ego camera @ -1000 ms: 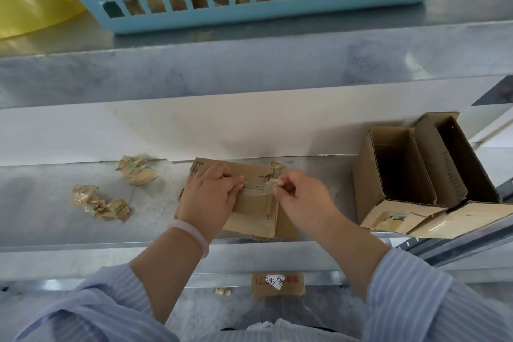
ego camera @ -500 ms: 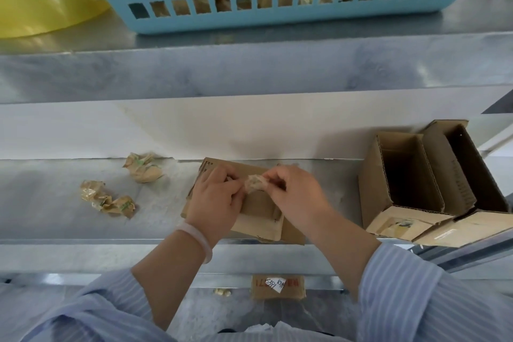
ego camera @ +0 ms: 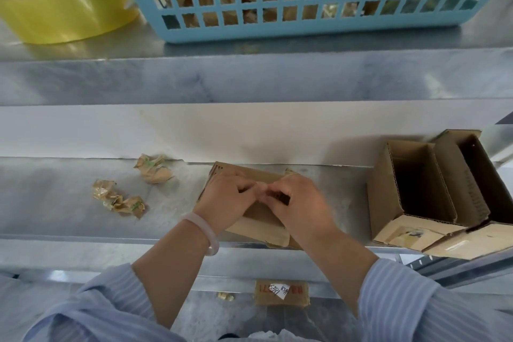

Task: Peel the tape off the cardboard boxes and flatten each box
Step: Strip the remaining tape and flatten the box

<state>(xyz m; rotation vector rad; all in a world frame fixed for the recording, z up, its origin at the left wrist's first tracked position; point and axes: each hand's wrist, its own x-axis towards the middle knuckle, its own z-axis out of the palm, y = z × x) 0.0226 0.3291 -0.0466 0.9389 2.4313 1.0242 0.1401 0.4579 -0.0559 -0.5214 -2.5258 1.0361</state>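
Okay: flattened cardboard box [ego camera: 258, 219] lies on the metal shelf [ego camera: 55, 203], near its front edge. Left hand [ego camera: 224, 200] and right hand [ego camera: 302, 203] are both over the box, fingers curled and tips meeting mid-box; too blurred to tell whether they pinch tape. Left of the box are two crumpled tape wads [ego camera: 154, 171]. Right of it are two open boxes [ego camera: 410, 197], upright and touching. Above and behind it is a blue basket [ego camera: 277, 32], with a yellow tape roll [ego camera: 63, 5] to the upper left.

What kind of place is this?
Probably a packing or carton-recycling bench in a warehouse or workshop: galvanised metal shelving, a large yellow tape roll beside a blue basket of brownish scraps on the upper shelf, opened cardboard boxes and wads of peeled tape on the lower one.
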